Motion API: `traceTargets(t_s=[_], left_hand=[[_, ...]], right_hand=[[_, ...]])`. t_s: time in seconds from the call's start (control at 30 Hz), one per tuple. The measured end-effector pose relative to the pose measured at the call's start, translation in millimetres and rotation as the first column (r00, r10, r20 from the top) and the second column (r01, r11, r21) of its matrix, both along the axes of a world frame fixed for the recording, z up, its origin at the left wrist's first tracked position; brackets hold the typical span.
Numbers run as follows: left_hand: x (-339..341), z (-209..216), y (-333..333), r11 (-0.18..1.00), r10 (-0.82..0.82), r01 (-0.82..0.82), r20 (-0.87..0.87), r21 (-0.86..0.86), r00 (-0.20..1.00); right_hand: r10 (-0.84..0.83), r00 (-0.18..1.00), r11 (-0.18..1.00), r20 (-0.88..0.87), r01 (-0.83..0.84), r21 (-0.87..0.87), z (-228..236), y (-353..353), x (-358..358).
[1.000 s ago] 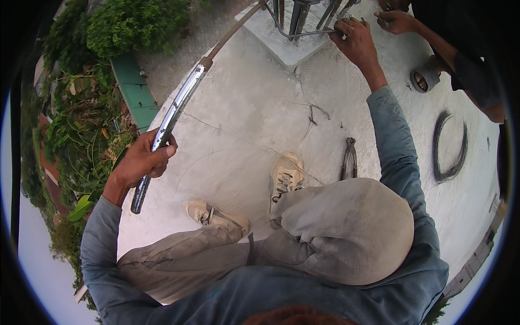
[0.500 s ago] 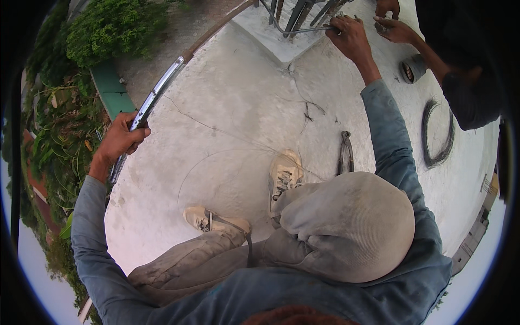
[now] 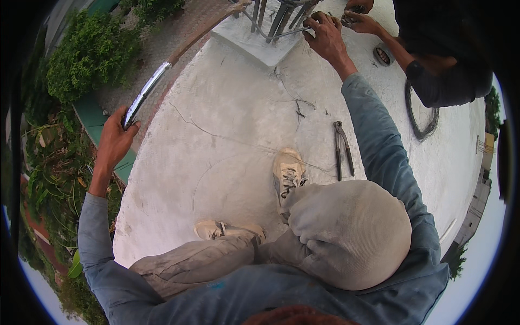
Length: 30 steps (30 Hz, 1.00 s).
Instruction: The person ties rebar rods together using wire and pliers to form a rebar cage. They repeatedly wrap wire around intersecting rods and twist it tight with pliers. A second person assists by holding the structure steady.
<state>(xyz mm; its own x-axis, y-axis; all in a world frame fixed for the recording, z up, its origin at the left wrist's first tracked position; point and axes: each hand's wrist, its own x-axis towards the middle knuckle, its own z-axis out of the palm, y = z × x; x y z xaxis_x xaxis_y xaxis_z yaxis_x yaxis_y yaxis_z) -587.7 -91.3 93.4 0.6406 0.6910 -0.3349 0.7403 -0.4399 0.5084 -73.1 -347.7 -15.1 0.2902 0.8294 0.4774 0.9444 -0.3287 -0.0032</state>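
Observation:
My left hand [image 3: 115, 138] is closed around a long, shiny silver metal strip [image 3: 146, 92], out over the left edge of the pale slab. Far off to the right, my right hand [image 3: 325, 37] pinches the end of a thin bent steel rod [image 3: 290, 33]. That rod loops around several upright steel bars [image 3: 280, 20] rising from a raised pale block [image 3: 244, 50]. Just right of my right hand, another person's hands [image 3: 360, 20] hold something small and dark that I cannot make out. Steel-fixing pincers [image 3: 342, 149] lie beside my shoe.
Loose thin wires [image 3: 227, 140] cross the slab [image 3: 162, 189] around my feet. A coil of dark wire [image 3: 414, 116] rests at the right, near the other person's foot [image 3: 383, 55]. Past the left edge are a green panel [image 3: 89, 122] and bushes [image 3: 89, 57].
My left hand and the silver strip have tilted slightly, with less strip showing below the hand. The whole view has shifted; the other person's hands have come closer to my right hand.

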Motion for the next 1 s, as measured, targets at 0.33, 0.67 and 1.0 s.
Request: traceTargets(t_s=[0.33, 0.67, 1.0], left_hand=[[-5.8, -68.6, 19.6, 0.986, 0.040, -0.030, 0.061, -0.162, 0.997], [-37.1, -78.0, 52.1, 0.953, -0.039, 0.048, 0.035, -0.298, 0.999], [-11.8, -85.2, 71.6, 0.967, -0.195, 0.179, -0.072, -0.181, 0.978]], right_hand=[[0.104, 0.430, 0.988, -0.897, 0.057, 0.142, 15.0, 4.4, -190.8], [0.489, -0.759, 0.820, -0.430, 0.231, 0.524, 11.9, 137.6, -260.5], [0.549, -0.676, 0.827, -0.492, 0.353, 0.437, -13.8, 121.9, -256.5]])
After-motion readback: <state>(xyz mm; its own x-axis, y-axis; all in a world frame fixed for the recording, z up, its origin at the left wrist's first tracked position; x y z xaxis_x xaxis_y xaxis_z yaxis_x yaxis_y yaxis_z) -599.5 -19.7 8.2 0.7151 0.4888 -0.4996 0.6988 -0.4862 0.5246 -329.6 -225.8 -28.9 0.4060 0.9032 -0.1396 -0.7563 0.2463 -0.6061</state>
